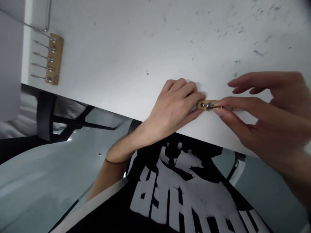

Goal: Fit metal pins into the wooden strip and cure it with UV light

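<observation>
black chair: below the white table (121,61) at its left end, kinda half in view (45,115)
bent metal rod: up top near the table's left edge (48,16)
wooden block: near the table's left edge, five thin metal-stemmed pieces (43,55) in a row sticking out toward that edge (57,60)
left hand: closed, thumb and fingers gripping the left end of the wooden strip, right by the table's near edge (173,105)
black-and-white printed shirt: just below the table's near edge (184,181)
wooden strip: on the table close to its near edge, between both hands (199,105)
metal fitting: on that strip, over the table (208,106)
right hand: thumb and index pinching the metal fitting, other fingers held off above the table (269,110)
dark flecks: scattered toward the table's far right (258,52)
</observation>
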Available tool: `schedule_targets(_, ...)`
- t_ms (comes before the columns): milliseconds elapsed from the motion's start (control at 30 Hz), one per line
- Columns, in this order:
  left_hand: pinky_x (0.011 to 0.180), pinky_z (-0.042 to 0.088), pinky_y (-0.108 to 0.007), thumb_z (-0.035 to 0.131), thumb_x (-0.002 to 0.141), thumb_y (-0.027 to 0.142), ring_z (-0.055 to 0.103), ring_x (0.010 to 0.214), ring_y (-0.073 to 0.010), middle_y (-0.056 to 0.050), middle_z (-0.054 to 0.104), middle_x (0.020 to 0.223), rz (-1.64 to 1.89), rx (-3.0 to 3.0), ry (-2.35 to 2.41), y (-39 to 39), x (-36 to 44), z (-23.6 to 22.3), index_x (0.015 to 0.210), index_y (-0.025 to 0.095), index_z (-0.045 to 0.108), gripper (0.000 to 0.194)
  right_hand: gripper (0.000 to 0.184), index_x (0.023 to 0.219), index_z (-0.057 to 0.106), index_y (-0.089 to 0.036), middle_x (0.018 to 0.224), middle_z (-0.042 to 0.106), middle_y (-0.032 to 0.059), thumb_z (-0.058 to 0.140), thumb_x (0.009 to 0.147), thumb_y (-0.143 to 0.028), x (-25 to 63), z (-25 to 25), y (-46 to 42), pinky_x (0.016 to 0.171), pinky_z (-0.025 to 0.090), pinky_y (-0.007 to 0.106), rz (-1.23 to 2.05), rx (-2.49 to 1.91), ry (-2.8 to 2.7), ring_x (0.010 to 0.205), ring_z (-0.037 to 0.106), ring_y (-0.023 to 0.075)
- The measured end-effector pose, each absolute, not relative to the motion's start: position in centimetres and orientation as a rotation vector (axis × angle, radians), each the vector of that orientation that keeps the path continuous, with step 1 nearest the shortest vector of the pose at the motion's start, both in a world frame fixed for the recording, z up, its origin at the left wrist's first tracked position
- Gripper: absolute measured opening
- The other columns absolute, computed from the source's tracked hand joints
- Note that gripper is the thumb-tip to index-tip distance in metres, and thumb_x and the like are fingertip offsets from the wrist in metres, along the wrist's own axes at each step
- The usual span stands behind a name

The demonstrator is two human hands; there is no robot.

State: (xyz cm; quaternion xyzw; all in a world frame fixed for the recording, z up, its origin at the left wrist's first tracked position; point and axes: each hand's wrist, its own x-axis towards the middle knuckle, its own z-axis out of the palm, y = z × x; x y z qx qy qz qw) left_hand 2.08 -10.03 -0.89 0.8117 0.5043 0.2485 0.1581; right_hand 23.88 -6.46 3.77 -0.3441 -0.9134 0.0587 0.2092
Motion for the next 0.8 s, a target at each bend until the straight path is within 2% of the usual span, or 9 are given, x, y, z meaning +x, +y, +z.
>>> schedule_targets(100, 0.095, 0.047, -0.043, 0.053, 0.105, 0.039, 0.062, 0.110, -0.0226, -0.004, 0.069, 0.112, 0.718, 2.319, 1.442, -10.18, 2.13, -0.92, 0.114, 0.025, 0.062, 0.019, 0.027, 0.106, 0.067, -0.021, 0.130, 0.058, -0.0006, 0.075, 0.081, -0.024, 23.76, 3.40, -6.07, 0.089, 0.054, 0.032, 0.169, -0.957, -2.505, 0.109, 0.062, 0.0119)
schedule_targets(267, 0.096, 0.047, -0.043, 0.053, 0.105, 0.037, 0.062, 0.110, -0.0228, -0.004, 0.069, 0.112, 0.708, 2.334, 1.445, -10.50, 2.30, -0.98, 0.114, 0.025, 0.061, 0.018, 0.034, 0.108, 0.067, -0.023, 0.130, 0.057, -0.0007, 0.080, 0.076, -0.022, 23.65, 3.15, -6.14, 0.090, 0.052, 0.030, 0.174, -0.958, -2.478, 0.108, 0.062, 0.0117)
schedule_targets(467, 0.095, 0.046, -0.042, 0.052, 0.105, 0.036, 0.062, 0.110, -0.0229, -0.004, 0.069, 0.114, 0.724, 2.326, 1.446, -10.21, 2.24, -0.94, 0.114, 0.024, 0.061, 0.017, 0.030, 0.109, 0.067, -0.021, 0.131, 0.057, 0.0004, 0.077, 0.080, -0.024, 23.88, 3.67, -6.64, 0.092, 0.053, 0.030, 0.175, -0.995, -2.538, 0.111, 0.061, 0.0120)
schedule_targets(633, 0.095, 0.046, -0.042, 0.051, 0.106, 0.038, 0.062, 0.108, -0.0219, -0.004, 0.069, 0.112, 0.723, 2.320, 1.453, -10.10, 2.18, -0.98, 0.114, 0.024, 0.062, 0.020, 0.036, 0.113, 0.064, -0.026, 0.132, 0.056, -0.0011, 0.077, 0.080, -0.022, 24.21, 3.68, -6.96, 0.092, 0.054, 0.033, 0.190, -0.962, -2.559, 0.112, 0.060, 0.0114)
schedule_targets(800, 0.095, 0.046, -0.041, 0.052, 0.105, 0.038, 0.062, 0.107, -0.0214, -0.004, 0.069, 0.110, 0.736, 2.333, 1.448, -10.17, 2.17, -0.95, 0.114, 0.023, 0.062, 0.020, 0.031, 0.109, 0.066, -0.022, 0.130, 0.057, 0.0003, 0.076, 0.079, -0.021, 23.98, 3.33, -6.39, 0.089, 0.053, 0.032, 0.165, -0.930, -2.527, 0.108, 0.061, 0.0124)
